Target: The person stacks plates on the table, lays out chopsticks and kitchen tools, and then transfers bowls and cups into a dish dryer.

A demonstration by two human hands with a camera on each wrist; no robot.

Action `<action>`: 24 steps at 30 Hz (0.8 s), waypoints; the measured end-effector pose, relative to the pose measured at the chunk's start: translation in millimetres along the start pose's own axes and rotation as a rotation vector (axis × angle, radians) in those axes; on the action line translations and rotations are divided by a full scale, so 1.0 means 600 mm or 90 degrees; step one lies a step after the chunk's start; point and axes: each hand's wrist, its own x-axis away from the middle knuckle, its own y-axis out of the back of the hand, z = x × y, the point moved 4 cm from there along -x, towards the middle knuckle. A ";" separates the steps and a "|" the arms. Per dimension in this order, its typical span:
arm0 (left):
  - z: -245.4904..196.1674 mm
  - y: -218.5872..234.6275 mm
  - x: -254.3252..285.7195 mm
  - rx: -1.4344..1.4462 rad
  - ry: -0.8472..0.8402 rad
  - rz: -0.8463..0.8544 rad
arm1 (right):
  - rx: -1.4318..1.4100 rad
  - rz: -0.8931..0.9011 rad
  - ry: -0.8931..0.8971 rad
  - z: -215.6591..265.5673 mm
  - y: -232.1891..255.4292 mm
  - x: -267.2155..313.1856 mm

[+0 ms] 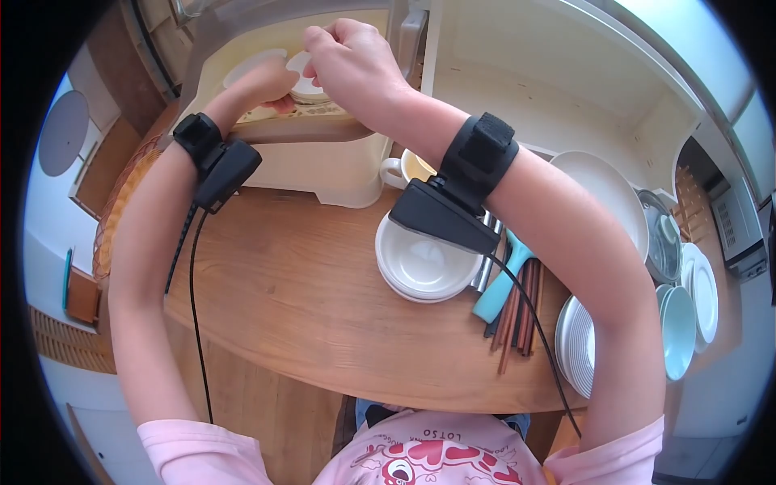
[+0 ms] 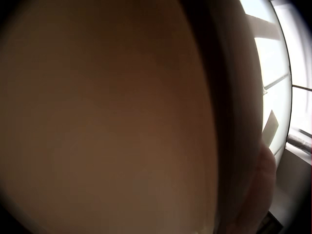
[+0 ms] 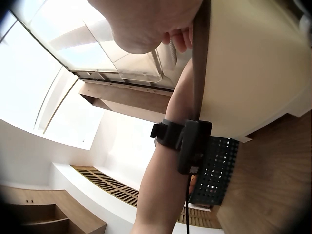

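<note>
Inside a cream bin with a grey-brown rim at the top of the head view lie a white plate and small stacked white dishes. My left hand reaches over the rim beside these dishes, its fingers pointing down and partly hidden. Above the bin's right part is my right hand, with bent fingers; whether it holds anything is not visible. The right wrist view shows the right hand's underside next to the bin's wall. In the left wrist view a blurred wall fills most of the picture.
White bowls, a cup, a turquoise utensil and brown chopsticks are on the wooden table. Plates and turquoise bowls stand at the right. An empty cream box stands behind.
</note>
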 end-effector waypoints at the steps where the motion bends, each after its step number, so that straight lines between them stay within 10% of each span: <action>1: -0.007 0.002 0.006 -0.023 -0.002 -0.014 | 0.000 0.001 0.001 -0.001 -0.001 -0.001; 24: -0.008 -0.010 0.005 -0.062 0.027 0.043 | -0.002 -0.033 0.044 -0.008 -0.002 -0.009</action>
